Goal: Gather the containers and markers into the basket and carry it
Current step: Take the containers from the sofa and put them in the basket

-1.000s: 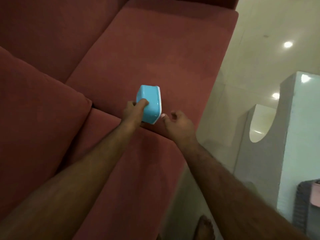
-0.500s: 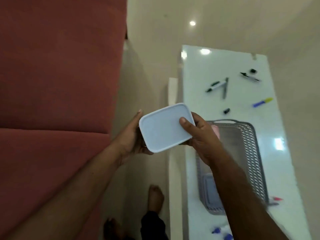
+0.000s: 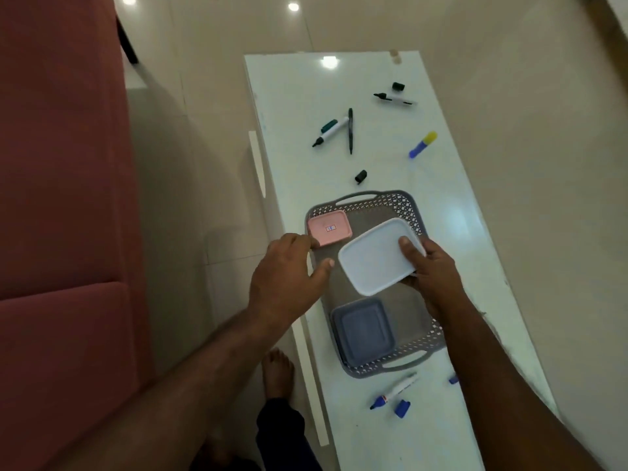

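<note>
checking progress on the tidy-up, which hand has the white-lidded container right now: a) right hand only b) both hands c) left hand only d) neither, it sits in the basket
a: the right hand grips the white-lidded container over the grey basket, thumb on the lid, while the left hand is off it, open beside the pink container.

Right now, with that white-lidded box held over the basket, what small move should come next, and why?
Probably lower the white-lidded box into the bare middle of the grey basket. The right hand holds it above that gap, between the pink container and the grey container.
</note>
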